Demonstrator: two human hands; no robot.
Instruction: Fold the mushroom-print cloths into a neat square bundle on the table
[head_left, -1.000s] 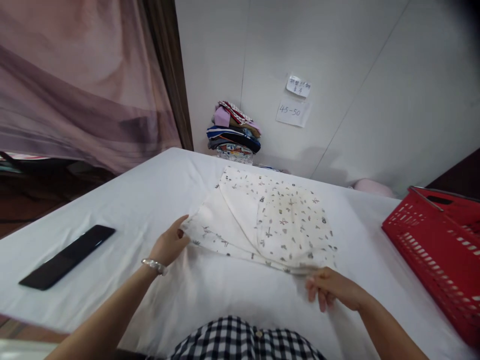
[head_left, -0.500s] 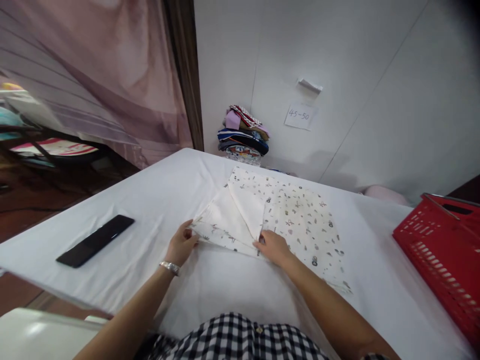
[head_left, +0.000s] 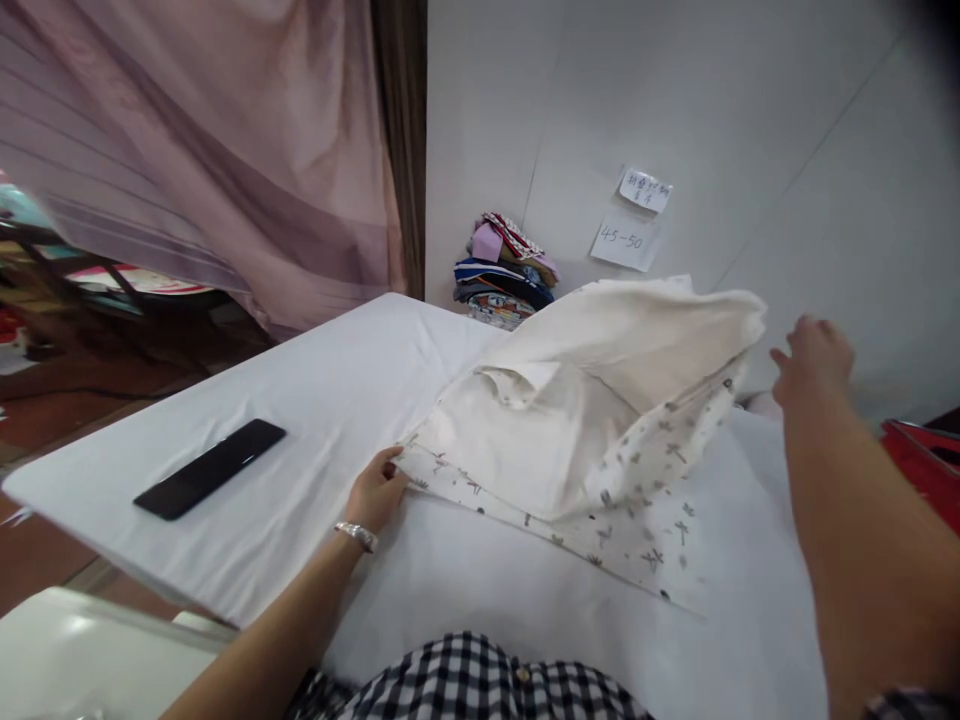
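Observation:
A white cloth [head_left: 525, 430] with small dark palm and leaf prints lies partly on the table, its far right part billowing up in the air. Its plain inner side faces up, and the printed side shows along the near edge and on the right. My left hand [head_left: 379, 490], with a silver bracelet at the wrist, pinches the cloth's near left corner against the table. My right hand [head_left: 814, 360] is raised to the right of the lifted cloth, apart from it and slightly blurred, with thumb and fingers parted and nothing visible in them.
A black phone-like slab [head_left: 210, 468] lies on the white-covered table [head_left: 345, 380] at left. Folded clothes [head_left: 506, 265] are stacked at the back by the wall, below paper notes [head_left: 626, 240]. A red basket [head_left: 926, 465] is at right, partly behind my arm. A pink curtain [head_left: 300, 150] hangs at left.
My right hand has left the cloth's near edge and swung up to the right. The folded part of the cloth has flown open and upward. My left hand keeps its corner.

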